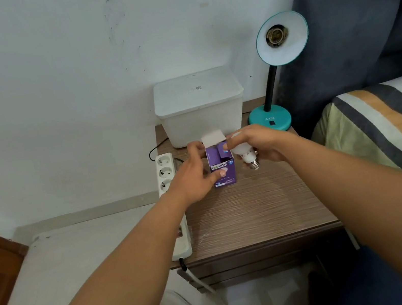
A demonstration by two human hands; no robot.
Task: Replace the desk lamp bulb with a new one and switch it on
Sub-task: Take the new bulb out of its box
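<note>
Left hand (194, 172) steadies the open purple box (222, 168); right hand (260, 145) fingers wrap the bulb (244, 154). Keep its screw base exposed for the lamp (279, 39) socket at one o'clock.

Table (253, 213) front bare, open for passage. Rear blocked by bin (200, 106); left edge lined by power strip (169, 184). Lamp (279, 39) socket faced outward, approach unobstructed; bed (387, 119) close right.
</note>
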